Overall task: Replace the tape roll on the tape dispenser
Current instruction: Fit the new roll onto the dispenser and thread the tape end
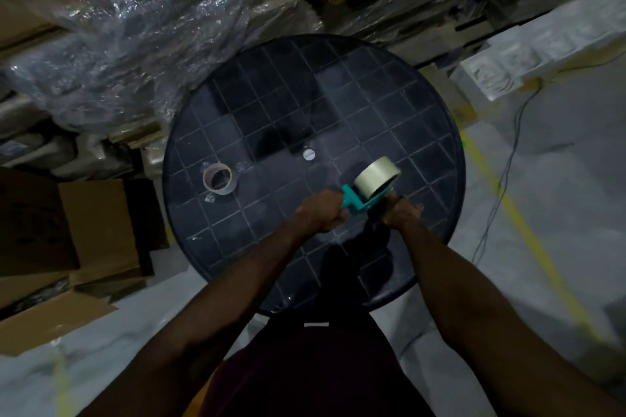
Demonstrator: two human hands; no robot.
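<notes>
1. The left hand (325,211) grips the handle of the teal tape dispenser (355,205), fingers curled round it.
2. The right hand (399,213) holds the dispenser's other end; its fingers are too dark to read.
3. A full tape roll (376,176) sits on the dispenser, held just above the round dark counter (423,118).
4. An empty cardboard core (219,178) lies on the counter, well to the left.

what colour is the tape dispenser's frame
Teal green; the tape dispenser shows best in the head view.
</notes>
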